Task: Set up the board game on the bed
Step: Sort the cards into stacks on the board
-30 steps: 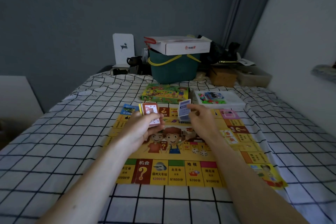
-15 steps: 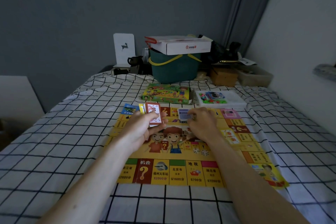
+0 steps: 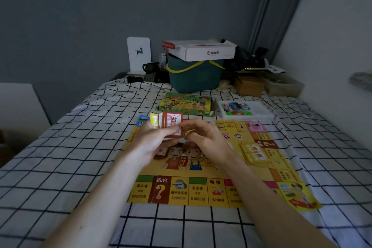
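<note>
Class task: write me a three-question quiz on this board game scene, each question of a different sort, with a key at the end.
1. True or false: the game board lies flat on the checked bed cover.
2. Which hand holds the fanned cards? A) left hand B) right hand C) neither
3. Fill in: the yellow card stack lies on the board to the ____ of both hands.

Key
1. True.
2. A; the left hand grips the fan, and the right hand's fingertips pinch the front red card.
3. Right.
</note>
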